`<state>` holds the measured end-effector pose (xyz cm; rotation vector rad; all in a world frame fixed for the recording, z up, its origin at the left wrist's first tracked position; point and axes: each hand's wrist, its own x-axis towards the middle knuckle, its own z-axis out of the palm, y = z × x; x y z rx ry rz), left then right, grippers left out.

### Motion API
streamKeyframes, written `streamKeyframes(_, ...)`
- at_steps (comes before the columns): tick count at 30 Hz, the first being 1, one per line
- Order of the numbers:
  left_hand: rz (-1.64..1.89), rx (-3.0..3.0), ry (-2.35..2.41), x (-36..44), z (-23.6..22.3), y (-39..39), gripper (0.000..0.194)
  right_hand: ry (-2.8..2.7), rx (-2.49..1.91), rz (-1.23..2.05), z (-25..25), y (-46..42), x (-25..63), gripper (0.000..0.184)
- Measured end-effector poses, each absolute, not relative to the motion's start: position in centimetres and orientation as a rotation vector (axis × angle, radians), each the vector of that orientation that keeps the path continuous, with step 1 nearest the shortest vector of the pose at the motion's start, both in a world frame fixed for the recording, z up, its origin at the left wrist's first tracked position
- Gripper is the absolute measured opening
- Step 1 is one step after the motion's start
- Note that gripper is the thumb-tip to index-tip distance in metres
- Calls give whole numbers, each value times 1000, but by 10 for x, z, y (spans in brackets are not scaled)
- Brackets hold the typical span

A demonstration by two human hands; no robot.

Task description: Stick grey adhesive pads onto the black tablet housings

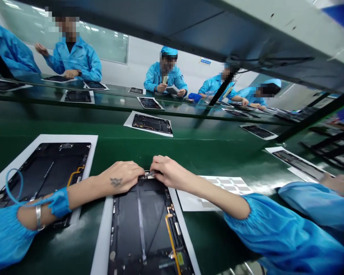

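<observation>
An opened tablet housing [154,225], black inside with an orange ribbon cable along its right side, lies on a white sheet [101,244] in front of me. At its far edge, my left hand [122,176] has its fingers pinched together; what lies between the fingertips is hidden. Close beside it, my right hand [170,172] grips a thin grey metal tool [150,174], whose tip points left toward the left fingertips. A blue wrist strap [60,202] with a coiled cord is around my left wrist, next to a silver bracelet.
Another opened housing [46,172] lies on paper at the left. A sheet of grey-and-white labels [223,187] is right of my device. More housings lie along the green bench [109,126]. Overhead runs a grey shelf [189,23]. Co-workers in blue sit opposite; a co-worker's sleeve [312,202] is at right.
</observation>
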<state>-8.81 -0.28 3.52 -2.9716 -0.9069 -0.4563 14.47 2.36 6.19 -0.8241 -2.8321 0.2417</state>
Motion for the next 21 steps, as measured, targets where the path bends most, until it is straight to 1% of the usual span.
streamKeyframes(5,-482,-2979,-884,-91,34,0,24,-2999,-747,260,70,27,130,18)
streamKeyframes(10,-463,-2987,-855,-87,37,-2,21,-3174,-694,43,79,25,125,15)
streamKeyframes(13,-479,-2978,-837,-87,34,-2,21,-3246,-756,-42,85,27,135,14)
streamKeyframes(17,-456,-2969,-846,-85,30,0,19,-3187,-890,100,84,29,158,12)
streamKeyframes(21,-457,-2950,-829,-84,30,-1,17,-2815,-915,245,65,18,171,22)
